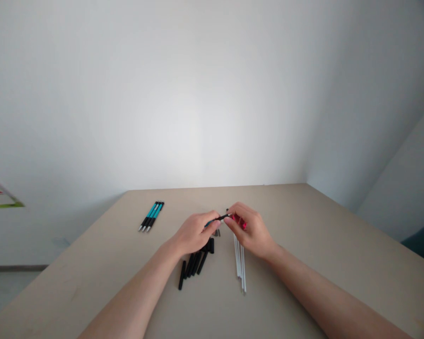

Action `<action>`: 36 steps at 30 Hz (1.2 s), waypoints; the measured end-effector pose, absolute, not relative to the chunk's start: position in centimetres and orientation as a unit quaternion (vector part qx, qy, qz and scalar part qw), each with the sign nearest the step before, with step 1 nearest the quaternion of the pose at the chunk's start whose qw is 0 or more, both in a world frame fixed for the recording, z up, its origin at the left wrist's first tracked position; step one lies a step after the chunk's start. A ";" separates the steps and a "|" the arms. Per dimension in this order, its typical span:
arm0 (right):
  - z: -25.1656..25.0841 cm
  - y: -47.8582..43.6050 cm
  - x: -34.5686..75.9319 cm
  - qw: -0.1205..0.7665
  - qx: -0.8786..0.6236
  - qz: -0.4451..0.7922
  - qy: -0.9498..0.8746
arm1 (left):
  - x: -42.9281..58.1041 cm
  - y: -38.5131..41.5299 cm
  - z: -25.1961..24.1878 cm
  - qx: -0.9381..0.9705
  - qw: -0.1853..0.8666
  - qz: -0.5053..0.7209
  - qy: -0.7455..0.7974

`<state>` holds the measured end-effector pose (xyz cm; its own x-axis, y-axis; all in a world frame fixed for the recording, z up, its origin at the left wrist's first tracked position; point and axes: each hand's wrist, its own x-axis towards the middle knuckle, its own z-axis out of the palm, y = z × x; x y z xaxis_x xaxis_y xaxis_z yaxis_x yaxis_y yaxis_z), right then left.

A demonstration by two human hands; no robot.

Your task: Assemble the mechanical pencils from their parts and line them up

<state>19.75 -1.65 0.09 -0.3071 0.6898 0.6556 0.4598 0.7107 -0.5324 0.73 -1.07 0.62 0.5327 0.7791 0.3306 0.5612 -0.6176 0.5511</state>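
Observation:
My left hand (195, 231) is closed around the teal rear part of a ballpoint pen (222, 217), whose black front part points right. Thumb and fingers of my right hand (253, 231) pinch the pen's front end, where a small silvery tip shows. Whether that tip is a separate piece I cannot tell. Below my left hand lie several loose black pen grips (194, 263), partly covered by the hand. Thin white pen refills (239, 261) lie side by side under my right hand. Small bright pink-red pieces (244, 225) show behind its fingers.
Three teal and black pens (151, 216) lie side by side at the left of the beige table (297, 221). Small grey metal parts (216, 233) lie between my hands. A white wall (205, 94) stands behind the table's far edge.

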 end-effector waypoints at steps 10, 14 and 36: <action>0.2 -1.4 19.8 0.465 -0.372 0.112 -0.795 | 0.7 -1.3 1.0 0.856 0.190 0.280 0.391; 0.1 -1.5 19.8 0.464 -0.378 0.121 -0.792 | 0.8 -1.2 0.8 0.861 0.186 0.267 0.391; -0.8 -1.9 19.9 0.443 -0.394 0.156 -0.790 | 0.8 -1.1 0.6 0.879 0.128 0.249 0.387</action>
<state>19.89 -1.86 -0.83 -0.2972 0.7610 0.5767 0.4851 0.6406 -0.5953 0.78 -1.08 0.56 0.5763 0.7434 0.3394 0.6160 -0.6681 0.4175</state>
